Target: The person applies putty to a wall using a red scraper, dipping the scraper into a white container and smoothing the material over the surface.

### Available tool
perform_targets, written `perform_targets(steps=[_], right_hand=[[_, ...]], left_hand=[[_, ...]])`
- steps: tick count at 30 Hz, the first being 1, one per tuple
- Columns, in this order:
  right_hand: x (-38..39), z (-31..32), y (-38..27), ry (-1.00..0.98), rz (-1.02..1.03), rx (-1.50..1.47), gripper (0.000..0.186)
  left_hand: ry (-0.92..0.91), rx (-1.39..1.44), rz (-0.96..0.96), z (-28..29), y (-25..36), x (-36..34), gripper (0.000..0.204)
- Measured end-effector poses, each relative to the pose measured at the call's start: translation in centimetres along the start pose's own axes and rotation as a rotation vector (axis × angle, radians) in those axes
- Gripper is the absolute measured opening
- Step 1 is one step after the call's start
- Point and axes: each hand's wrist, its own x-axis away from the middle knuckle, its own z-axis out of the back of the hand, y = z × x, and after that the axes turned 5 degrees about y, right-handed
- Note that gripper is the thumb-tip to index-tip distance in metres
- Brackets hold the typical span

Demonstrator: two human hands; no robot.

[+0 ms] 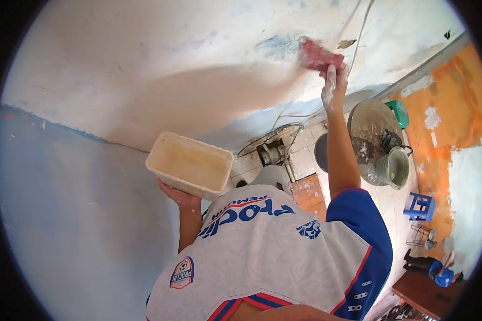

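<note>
My right hand [333, 85], spotted with white paste, grips a flat red tool [316, 53] held up against the off-white wall [209, 43]. The tool is at a bluish rough patch, just left of a small dark chipped spot [346, 43] and a hanging cable [361, 32]. My left hand [185, 197] holds an off-white rectangular plastic container [193, 158] from below, near the corner where the white wall meets the blue one [75, 198]. Pale yellowish residue coats the container's inside.
On the tiles below are a pump [273, 155] with hoses, a large round grimy object [369, 123], a grey bucket [391, 172], a green item [397, 111] and a blue stool [416, 207]. At right, a person in blue [443, 273] is by a wooden table [423, 294].
</note>
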Motion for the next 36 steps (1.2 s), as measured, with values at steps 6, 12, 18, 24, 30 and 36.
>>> perform_targets(steps=[6,12,18,24,30,36], right_hand=[[-1.2,0.2,-1.0,-0.282,-0.009,0.284,0.025],[-4.3,2.0,-0.4,-0.106,0.193,0.106,0.019],[-6.4,1.5,-0.7,-0.223,0.339,0.365,0.016],[-5.5,2.4,-1.1,-0.551,0.507,0.309,0.018],[-6.2,3.9,-0.2,-0.29,0.244,0.257,0.016],[-6.6,3.5,0.9,-0.572,0.48,0.377,0.016]], left_hand=[[-0.043,0.053,0.011,-0.7,-3.2,0.1,0.07],[0.04,0.061,-0.053,-5.3,-7.3,2.7,0.069],[0.051,0.027,-0.136,-6.9,-11.4,3.9,0.069],[0.091,0.068,-0.169,-8.5,-15.9,6.2,0.069],[0.165,0.097,-0.234,-8.6,-18.9,7.6,0.07],[0.181,0.096,-0.289,-9.8,-19.6,6.9,0.071]])
